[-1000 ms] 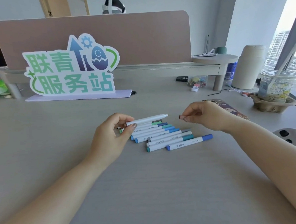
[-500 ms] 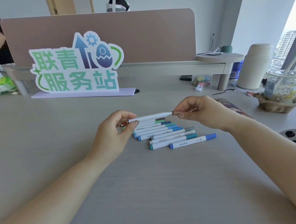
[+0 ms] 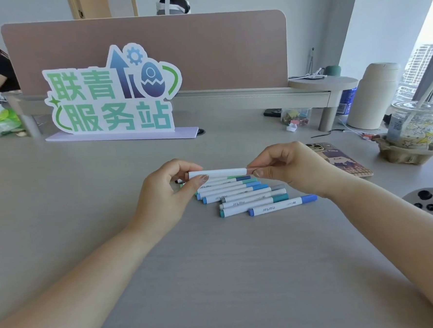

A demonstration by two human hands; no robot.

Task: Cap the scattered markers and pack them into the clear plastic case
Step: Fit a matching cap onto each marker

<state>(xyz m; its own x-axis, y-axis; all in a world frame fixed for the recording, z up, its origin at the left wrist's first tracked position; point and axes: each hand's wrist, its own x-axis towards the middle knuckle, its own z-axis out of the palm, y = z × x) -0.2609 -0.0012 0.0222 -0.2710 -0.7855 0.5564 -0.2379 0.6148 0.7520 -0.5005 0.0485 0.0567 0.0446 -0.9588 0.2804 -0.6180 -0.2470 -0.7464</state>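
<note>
A white marker (image 3: 218, 173) lies level above the desk, held between both hands. My left hand (image 3: 166, 194) pinches its left end with thumb and fingers. My right hand (image 3: 286, 168) pinches a small cap at the marker's right end, where cap and barrel meet. Below them several capped markers (image 3: 250, 198) with blue, teal, green and grey caps lie side by side on the grey desk (image 3: 217, 278). No clear plastic case shows in this view.
A phone (image 3: 347, 159) in a patterned case lies right of my right hand. A drink cup in a paper holder (image 3: 411, 136), a beige flask (image 3: 373, 96) and a desk shelf (image 3: 257, 95) stand behind. A green sign (image 3: 109, 94) stands at the back left.
My right hand brought the cap leftward to the marker's right end and now holds it against the tip. The left hand kept the marker steady.
</note>
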